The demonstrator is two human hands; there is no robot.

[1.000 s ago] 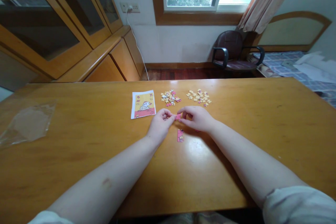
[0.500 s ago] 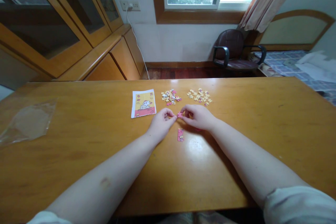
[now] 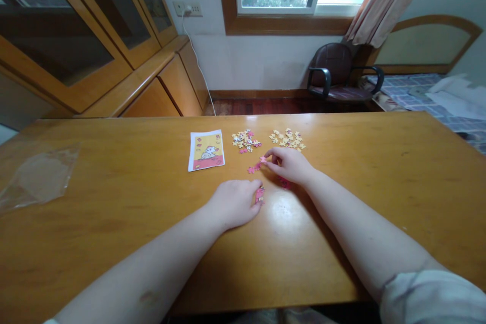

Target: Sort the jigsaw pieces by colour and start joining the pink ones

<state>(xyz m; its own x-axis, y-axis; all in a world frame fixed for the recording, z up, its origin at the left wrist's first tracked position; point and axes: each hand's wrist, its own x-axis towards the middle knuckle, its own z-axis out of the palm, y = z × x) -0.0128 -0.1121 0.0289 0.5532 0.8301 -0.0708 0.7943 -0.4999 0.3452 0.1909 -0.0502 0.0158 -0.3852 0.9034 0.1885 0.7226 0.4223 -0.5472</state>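
Observation:
My left hand rests low on the table, its thumb and fingers closed on the edges of a small block of joined puzzle pieces, pink with a printed figure. Between the thumb and index finger of my right hand is a pink puzzle piece, pinched just above the tabletop. Just left of that hand lie loose pink pieces. More pink pieces sit under its palm, partly hidden.
A mixed pile of pieces and a mostly yellow pile lie farther back. Left of them is the picture card. A clear plastic bag lies at the table's left. Beyond the table stand a chair and a cabinet.
My left hand has left the pink piece near my right hand and come down toward me onto the joined block. Loose pink pieces now show where it was; my right hand has barely moved.

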